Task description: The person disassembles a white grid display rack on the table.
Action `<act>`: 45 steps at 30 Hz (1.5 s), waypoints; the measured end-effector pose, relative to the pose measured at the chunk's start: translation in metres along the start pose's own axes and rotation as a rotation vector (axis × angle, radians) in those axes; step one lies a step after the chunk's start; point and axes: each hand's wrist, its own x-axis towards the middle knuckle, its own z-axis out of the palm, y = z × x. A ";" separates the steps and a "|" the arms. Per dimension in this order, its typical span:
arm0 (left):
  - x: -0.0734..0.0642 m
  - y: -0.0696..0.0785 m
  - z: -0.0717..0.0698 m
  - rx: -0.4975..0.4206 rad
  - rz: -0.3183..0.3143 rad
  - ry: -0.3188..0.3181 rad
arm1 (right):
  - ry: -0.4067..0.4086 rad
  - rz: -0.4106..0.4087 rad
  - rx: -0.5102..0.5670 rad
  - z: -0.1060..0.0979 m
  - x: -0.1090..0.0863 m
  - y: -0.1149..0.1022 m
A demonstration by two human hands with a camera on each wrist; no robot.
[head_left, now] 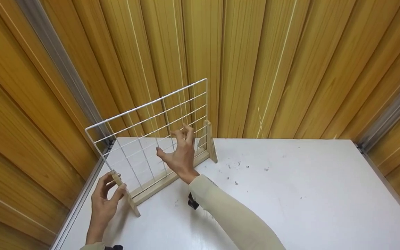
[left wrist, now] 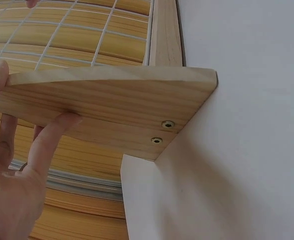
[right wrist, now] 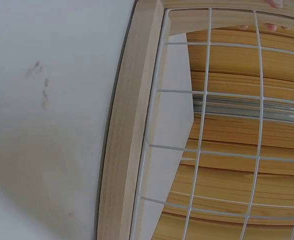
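Observation:
A white wire grid (head_left: 146,104) stands upright in a wooden stand, its lower edge along the stand's base bar (head_left: 161,183). My left hand (head_left: 104,199) grips the near wooden side piece (left wrist: 112,100) by its upper part, with fingertips on both faces. Two brass-coloured bolts (left wrist: 167,124) sit low on that piece's outer face. My right hand (head_left: 182,156) is in front of the grid, thumb and fingers spread apart, fingertips right at the wires. The far side piece (head_left: 210,140) stands just beyond the right hand. In the right wrist view, the base bar (right wrist: 127,125) runs beside the wires.
The stand is on a white table (head_left: 290,194) with small dark marks (head_left: 236,182) to its right. Yellow wood-look panels (head_left: 241,69) rise behind and at both sides. Metal corner posts (head_left: 64,62) edge the space.

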 end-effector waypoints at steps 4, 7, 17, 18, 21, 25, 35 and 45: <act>0.000 -0.003 -0.001 0.026 -0.013 -0.012 | -0.003 0.012 0.021 0.003 -0.001 0.001; 0.000 -0.005 -0.001 0.044 -0.023 -0.009 | -0.006 0.019 0.028 0.004 -0.001 0.003; 0.002 -0.016 0.002 0.022 -0.022 0.006 | 0.025 0.017 0.052 0.004 0.003 0.000; 0.002 -0.016 0.002 0.027 -0.020 0.008 | 0.029 0.014 0.059 0.004 0.004 -0.001; 0.003 -0.018 0.002 0.030 -0.020 0.011 | 0.047 0.000 0.084 0.004 0.006 -0.003; 0.002 -0.019 0.002 0.019 -0.025 0.017 | 0.080 -0.035 0.126 0.005 0.010 -0.006; 0.000 -0.022 0.004 -0.021 0.012 0.001 | 0.158 -0.102 0.200 0.007 0.014 -0.008; 0.002 -0.021 0.005 -0.029 0.001 0.023 | 0.180 -0.085 0.177 0.007 0.024 -0.018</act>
